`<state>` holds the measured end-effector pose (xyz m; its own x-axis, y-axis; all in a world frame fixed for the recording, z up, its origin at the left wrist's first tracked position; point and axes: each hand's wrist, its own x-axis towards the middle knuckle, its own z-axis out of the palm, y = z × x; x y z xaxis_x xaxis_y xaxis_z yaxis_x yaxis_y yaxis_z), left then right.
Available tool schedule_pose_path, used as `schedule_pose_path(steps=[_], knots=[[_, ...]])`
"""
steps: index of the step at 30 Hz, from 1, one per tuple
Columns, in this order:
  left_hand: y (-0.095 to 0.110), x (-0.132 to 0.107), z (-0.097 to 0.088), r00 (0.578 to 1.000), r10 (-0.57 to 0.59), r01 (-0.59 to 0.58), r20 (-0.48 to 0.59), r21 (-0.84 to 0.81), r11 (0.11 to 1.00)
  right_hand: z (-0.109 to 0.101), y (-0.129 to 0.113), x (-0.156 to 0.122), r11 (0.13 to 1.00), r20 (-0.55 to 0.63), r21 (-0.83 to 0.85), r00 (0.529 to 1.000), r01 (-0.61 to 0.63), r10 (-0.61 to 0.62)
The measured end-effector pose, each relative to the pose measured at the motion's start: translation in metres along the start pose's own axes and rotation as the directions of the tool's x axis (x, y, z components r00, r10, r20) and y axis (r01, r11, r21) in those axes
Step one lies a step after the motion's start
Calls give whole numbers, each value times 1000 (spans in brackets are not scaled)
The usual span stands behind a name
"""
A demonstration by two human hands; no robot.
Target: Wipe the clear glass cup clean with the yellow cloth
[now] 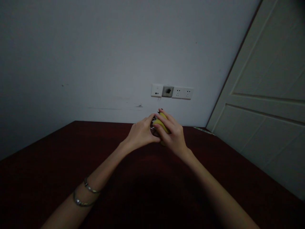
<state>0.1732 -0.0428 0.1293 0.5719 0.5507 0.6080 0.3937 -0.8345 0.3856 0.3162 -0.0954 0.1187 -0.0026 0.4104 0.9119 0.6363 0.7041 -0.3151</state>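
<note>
In the middle of the view my two hands meet in front of the wall, above the dark red surface. My left hand (pixel 142 131) curls its fingers and thumb around a small dark, shiny object (pixel 155 130) with light glints on it. My right hand (pixel 173 133) is closed on a soft-looking yellow piece (pixel 163 122), a cloth or a sponge, and holds it against the shiny object. Fingers cover most of both things, so their full shapes are hidden. Two silvery bangles (pixel 83 202) circle my left forearm.
A dark red tabletop-like surface (pixel 71 159) spreads below my arms and meets the pale wall (pixel 107 57). Several socket plates (pixel 183 93) sit on the wall behind my hands. A white panelled door (pixel 267 105) leans into view at right. The light is dim.
</note>
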Motion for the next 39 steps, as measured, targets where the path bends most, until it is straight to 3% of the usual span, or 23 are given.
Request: schedule_pose_path(steps=[3,7,9,15,18,23,25,29,31,34,37,39], knots=[[2,-1,-5,999,27,-22,30,-137,990,-3,-3,1,996,-47,90,999,-13,17],[3,-1,-9,992,110,-88,56,-302,949,-9,3,6,946,-65,242,969,-215,237],[4,-1,-10,990,112,-77,80,-356,931,-12,3,7,932,-53,265,961,-248,271],[6,0,-8,994,19,37,110,-489,872,-15,-10,5,986,-13,169,1000,-9,11],[7,0,-8,994,14,45,109,-526,849,-14,-8,5,976,-39,214,998,-35,45],[8,0,-8,994,23,43,109,-561,827,-12,1,7,927,-76,299,963,-225,258],[8,0,-8,995,18,37,96,-546,837,-13,-1,7,943,-80,275,973,-188,217],[7,1,-8,998,25,4,50,-502,865,-13,-10,5,985,-40,174,999,1,6],[7,1,-9,999,35,-14,34,-482,876,-13,-11,5,985,-44,170,999,26,-19],[8,0,-9,998,34,-3,54,-490,872,-12,-4,7,968,-76,239,992,-76,96],[10,0,-9,994,39,28,105,-568,822,-10,7,9,920,-95,314,956,-235,277],[12,1,-8,992,43,40,118,-624,781,-8,13,9,906,-118,315,935,-283,334]])
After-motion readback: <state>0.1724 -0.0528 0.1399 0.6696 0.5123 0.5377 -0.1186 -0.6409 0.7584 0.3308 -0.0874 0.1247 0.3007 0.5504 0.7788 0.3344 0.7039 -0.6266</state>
